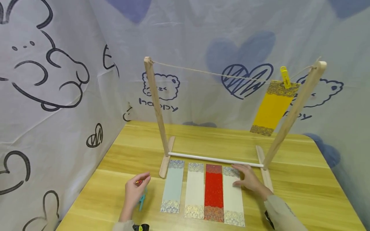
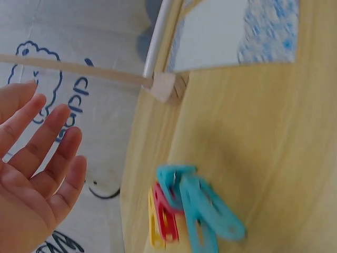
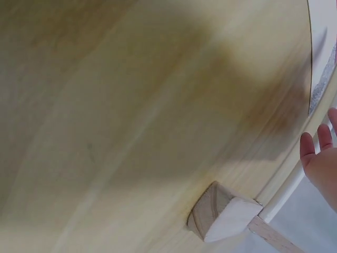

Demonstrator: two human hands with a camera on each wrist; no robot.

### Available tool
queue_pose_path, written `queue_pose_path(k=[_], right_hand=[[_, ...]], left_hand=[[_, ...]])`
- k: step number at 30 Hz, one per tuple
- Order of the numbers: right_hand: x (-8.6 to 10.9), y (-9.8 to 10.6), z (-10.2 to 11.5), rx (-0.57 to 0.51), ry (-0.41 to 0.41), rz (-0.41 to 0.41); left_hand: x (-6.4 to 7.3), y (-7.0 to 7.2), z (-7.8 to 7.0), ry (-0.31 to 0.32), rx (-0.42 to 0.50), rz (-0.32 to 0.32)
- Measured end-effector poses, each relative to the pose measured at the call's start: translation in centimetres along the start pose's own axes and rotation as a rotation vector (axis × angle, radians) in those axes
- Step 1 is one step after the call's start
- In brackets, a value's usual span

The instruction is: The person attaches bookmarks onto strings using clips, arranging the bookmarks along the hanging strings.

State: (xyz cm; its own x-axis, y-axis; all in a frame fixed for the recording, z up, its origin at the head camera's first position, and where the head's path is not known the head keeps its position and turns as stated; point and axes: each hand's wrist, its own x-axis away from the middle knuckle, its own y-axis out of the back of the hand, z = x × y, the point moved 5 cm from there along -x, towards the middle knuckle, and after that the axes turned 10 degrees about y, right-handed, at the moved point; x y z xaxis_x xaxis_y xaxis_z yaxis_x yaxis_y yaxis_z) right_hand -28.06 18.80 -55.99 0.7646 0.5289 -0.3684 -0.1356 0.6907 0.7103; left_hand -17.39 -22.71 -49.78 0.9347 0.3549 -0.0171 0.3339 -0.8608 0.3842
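Cream with lace-patterned ends, the rightmost card points lengthwise away from the person—its far end by the right hand, nearer, fingers spread; the left hand, fingers loosely apart, is near teal clips.

In the head view, a person's left hand is at lower centre-left, raised from the wrist, with its fingers bent loosely toward the right. The right hand, right of centre, reaches leftward, thumb spread below the forefinger. Pale sleeves cover both forearms at the bottom edge. The left wrist view shows a relaxed palm at lower left, fingers apart. In the right wrist view, separated fingertips point upward at the right edge.
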Motion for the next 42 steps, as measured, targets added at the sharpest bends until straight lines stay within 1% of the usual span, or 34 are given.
queue_pose_path(k=[2, 7, 9, 12, 15, 21, 25, 27, 28, 30, 32, 37, 42], right_hand=[[0.2, 0.0, -0.1, 0.007, -0.004, 0.016], [0.4, -0.3, -0.3, 0.037, -0.012, 0.078], [0.4, -0.3, -0.3, 0.056, -0.002, 0.094], [0.4, -0.4, -0.2, 0.068, 0.011, 0.105], [0.4, -0.4, -0.2, 0.059, 0.007, 0.118], [0.5, -0.5, -0.5, 0.044, -0.016, 0.154], [0.5, -0.5, -0.5, 0.046, -0.019, 0.167], [0.4, -0.5, -0.4, 0.051, -0.017, 0.174], [0.4, -0.5, -0.4, 0.057, -0.017, 0.179], [0.4, -0.5, -0.4, 0.065, -0.017, 0.184], [0.3, -0.5, -0.4, 0.078, -0.016, 0.189], [0.2, -0.4, -0.3, 0.097, -0.012, 0.193], [0.1, -0.3, -0.1, 0.102, -0.008, 0.195]], left_hand=[[0.1, 0.3, 0.2, 0.014, -0.009, 0.014], [0.4, 1.2, 1.1, 0.054, -0.059, 0.023], [0.5, 1.6, 1.4, 0.054, -0.093, 0.034], [0.8, 2.1, 1.7, 0.039, -0.156, 0.084], [0.9, 2.6, 2.0, 0.019, -0.214, 0.162], [1.0, 3.0, 2.6, -0.025, -0.344, 0.372], [1.0, 2.9, 3.5, -0.022, -0.37, 0.495], [1.1, 2.6, 4.0, -0.004, -0.357, 0.541], [1.1, 2.5, 4.2, -0.001, -0.358, 0.554], [1.2, 2.2, 4.5, 0.007, -0.361, 0.568], [1.2, 2.0, 4.5, 0.012, -0.362, 0.569], [1.0, 1.8, 4.5, 0.03, -0.363, 0.549], [0.4, 1.8, 4.9, 0.036, -0.355, 0.523]])
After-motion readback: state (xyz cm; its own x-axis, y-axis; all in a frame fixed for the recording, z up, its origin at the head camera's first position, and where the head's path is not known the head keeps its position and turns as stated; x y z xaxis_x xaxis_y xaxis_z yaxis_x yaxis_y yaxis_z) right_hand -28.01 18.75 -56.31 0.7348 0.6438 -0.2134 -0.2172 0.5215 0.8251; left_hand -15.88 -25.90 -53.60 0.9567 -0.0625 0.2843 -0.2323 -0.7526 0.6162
